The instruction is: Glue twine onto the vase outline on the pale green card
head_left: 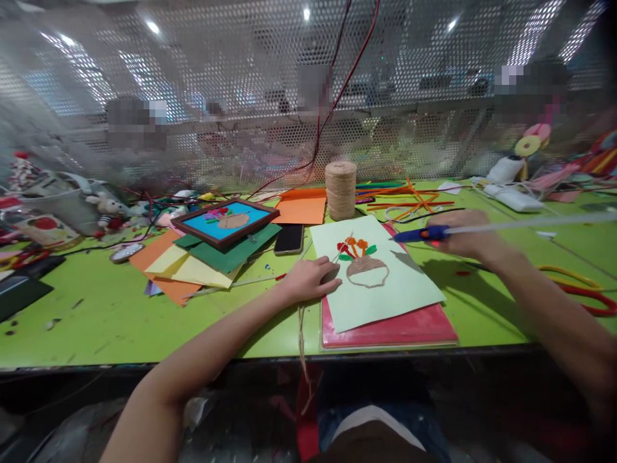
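Observation:
A pale green sheet [376, 305] lies on a red folder [390, 329]. On the sheet are red and orange flowers [354, 246] with green leaves above a twine vase [369, 271], its upper part filled brown and its lower part only outlined. My left hand [311, 280] rests at the sheet's left edge, fingers bent around a thin strand of twine. A length of twine [302, 341] hangs over the table edge below it. My right hand [463, 238] grips a blue glue gun [424, 233] with a long whitish stick behind; its tip is above the sheet's upper right edge.
A twine spool [340, 190] stands behind the sheet. Left of it are a phone [288, 238], a framed flower picture [225, 222] and coloured papers [193, 263]. Pipe cleaners [409, 196] lie behind. Scissors [585, 292] with red and yellow handles are at right.

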